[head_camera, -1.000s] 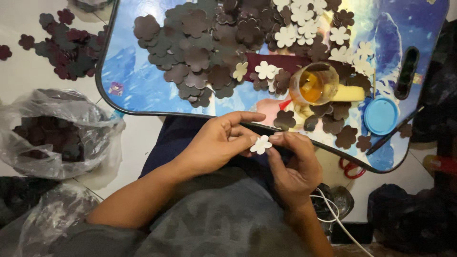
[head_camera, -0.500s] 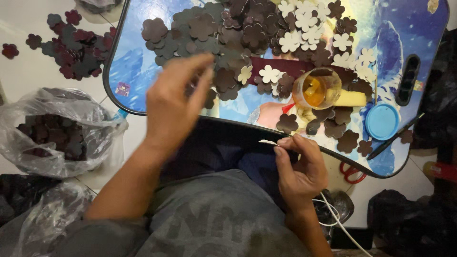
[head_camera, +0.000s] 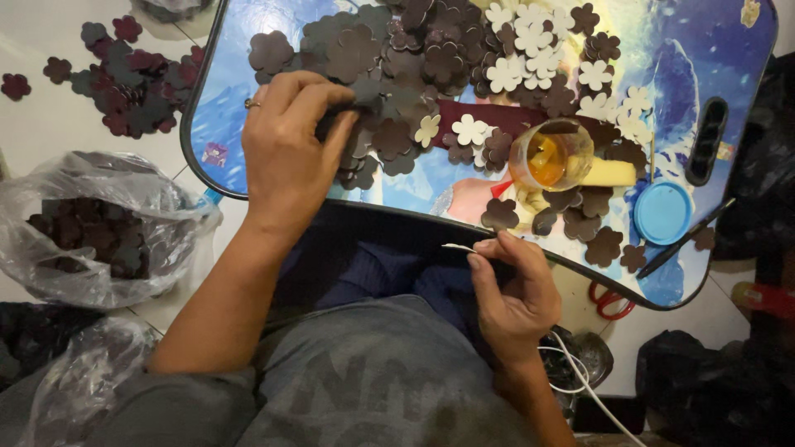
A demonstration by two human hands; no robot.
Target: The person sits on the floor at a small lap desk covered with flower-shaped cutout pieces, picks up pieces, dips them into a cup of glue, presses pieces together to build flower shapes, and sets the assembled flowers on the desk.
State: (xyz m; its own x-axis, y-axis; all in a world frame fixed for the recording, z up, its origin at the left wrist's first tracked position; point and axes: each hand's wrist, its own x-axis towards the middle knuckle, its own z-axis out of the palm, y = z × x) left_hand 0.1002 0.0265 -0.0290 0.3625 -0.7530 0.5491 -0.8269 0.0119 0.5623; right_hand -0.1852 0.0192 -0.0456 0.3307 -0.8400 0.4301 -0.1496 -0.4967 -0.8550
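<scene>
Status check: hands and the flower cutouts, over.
Left hand pinching a dark brown flower-shaped cutout from the tray pile. Right hand holding a thin white flower cutout edge-on. Nothing between them.

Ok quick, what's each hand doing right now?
Left hand: closed on a dark flower cutout in the pile on the tray.
Right hand: pinching a thin white cutout, seen edge-on.

Single head-worn view, steeply downward, close over the lap tray (head_camera: 207,124), seemingly slightly tilted.

You have matt foam-like flower cutouts (head_camera: 389,136) on a glossy printed tray (head_camera: 232,124), beside a crinkly clear plastic bag (head_camera: 91,223)
</scene>
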